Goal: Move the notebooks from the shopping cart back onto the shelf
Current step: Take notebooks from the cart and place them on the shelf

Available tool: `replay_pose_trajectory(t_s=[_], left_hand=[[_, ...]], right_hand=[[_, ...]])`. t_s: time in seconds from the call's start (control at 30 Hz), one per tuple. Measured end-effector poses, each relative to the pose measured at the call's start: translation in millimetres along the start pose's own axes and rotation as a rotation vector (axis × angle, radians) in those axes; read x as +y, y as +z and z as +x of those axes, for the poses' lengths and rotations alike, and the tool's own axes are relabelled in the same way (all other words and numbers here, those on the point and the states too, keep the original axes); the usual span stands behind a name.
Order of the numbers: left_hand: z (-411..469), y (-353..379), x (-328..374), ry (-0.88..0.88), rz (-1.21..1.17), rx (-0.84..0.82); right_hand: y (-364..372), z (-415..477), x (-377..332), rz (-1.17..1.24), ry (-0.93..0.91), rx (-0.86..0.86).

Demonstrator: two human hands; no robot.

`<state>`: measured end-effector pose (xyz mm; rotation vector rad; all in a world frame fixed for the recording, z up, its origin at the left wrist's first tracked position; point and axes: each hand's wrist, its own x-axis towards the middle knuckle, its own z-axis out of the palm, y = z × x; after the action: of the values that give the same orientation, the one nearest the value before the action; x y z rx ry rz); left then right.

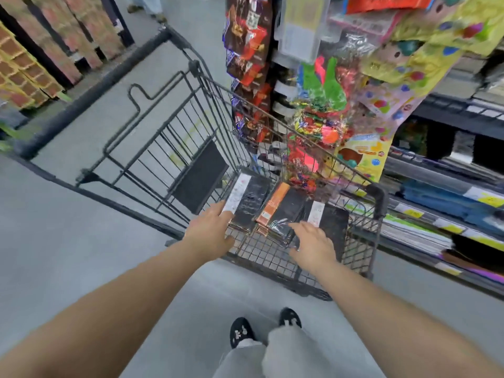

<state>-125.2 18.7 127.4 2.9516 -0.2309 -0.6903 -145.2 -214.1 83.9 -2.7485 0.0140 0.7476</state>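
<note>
Currently both hands are loose and grip nothing. The left hand (210, 230) has straight fingers, tips touching the near end of the white-banded pack (246, 199). The right hand (313, 242) has spread fingers over the near end of the orange-banded pack (281, 211); I can't tell if it makes contact. The third pack (331, 222), also white-banded, sits just beside it on the right. All three lie flat, side by side, on the cart (272, 257) floor at the shelf side.

Handling guess: these are shrink-wrapped notebook bundles with black covers under glossy, crinkled film. Probably stiff slabs with some weight and a slippery wrap. Don't pinch the film, it'd likely slide or tear. Get fingers under a short end with the thumb on top, or clamp the long edges. The mesh floor should let fingertips get under.

The cart is dark coated wire with a flat black seat flap (201, 175). The shelf (436, 170) is on the right: metal tiers, flat paper stacks, yellow tags.
</note>
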Motion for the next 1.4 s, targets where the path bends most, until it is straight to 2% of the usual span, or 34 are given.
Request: replay_pose_trajectory(t_s=[0.17, 0.33, 0.5, 0.63, 0.77, 0.87, 0.97, 1.1, 1.27, 1.4], left_hand=[[48.1, 1.0, -14.3, -0.012, -0.051, -0.086], [95.8, 6.5, -33.6, -0.122, -0.246, -0.180], [144.9, 13.3, -54.3, -0.196, -0.249, -0.273], [177.6, 33.0, -63.4, -0.267, -0.355, -0.363], [200.9, 64.8, -75.8, -0.349, -0.483, -0.502], [218.4, 94.7, -86.4, -0.419, -0.500, -0.551], [229.7, 124.8, -90.7, -0.445, -0.468, -0.552], [243.3, 159.9, -92.1, -0.533, -0.464, -0.463], [259.5, 187.9, -84.3, -0.720, -0.533, -0.367], [260.6, 202.0, -87.1, -0.736, -0.485, -0.275]], right_hand=[[0.3, 27.6, -8.2, 0.073, 0.055, -0.017], [4.5, 75.6, -7.9, 0.092, 0.118, -0.078], [13.1, 130.8, -26.1, 0.112, 0.111, -0.154], [32.1, 164.1, -32.5, 0.127, 0.143, -0.152], [58.8, 181.1, -38.3, 0.158, 0.240, -0.108], [84.3, 190.0, -43.6, 0.269, 0.351, -0.094], [109.6, 192.7, -50.4, 0.346, 0.392, -0.119], [136.8, 196.5, -59.6, 0.491, 0.430, -0.065], [162.5, 190.0, -62.3, 0.597, 0.499, -0.045], [169.3, 191.2, -55.2, 0.640, 0.543, -0.046]])
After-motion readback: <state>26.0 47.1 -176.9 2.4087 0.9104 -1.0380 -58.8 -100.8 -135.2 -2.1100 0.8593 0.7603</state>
